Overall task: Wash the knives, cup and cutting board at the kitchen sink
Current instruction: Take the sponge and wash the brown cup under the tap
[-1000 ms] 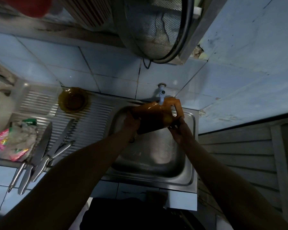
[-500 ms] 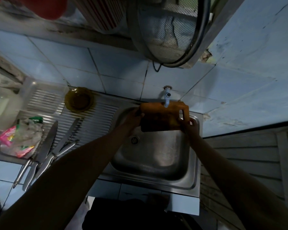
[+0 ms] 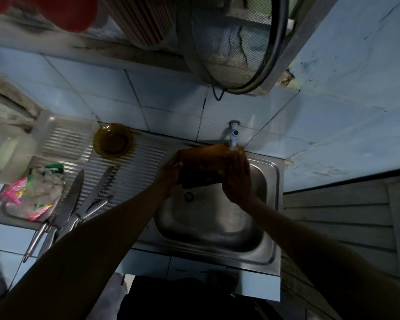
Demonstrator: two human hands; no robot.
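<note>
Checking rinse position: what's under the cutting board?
The sink basin with its drain sits below the cutting board. The basin's far end is covered by board and hands.

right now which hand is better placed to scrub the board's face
Right. The right hand lies flat across the cutting board under the tap, while the left hand grips its left edge.

right hand (image 3: 234,175) covers cutting board (image 3: 201,167) right end; red object (image 3: 62,10) cut off, perhaps cup.
</note>
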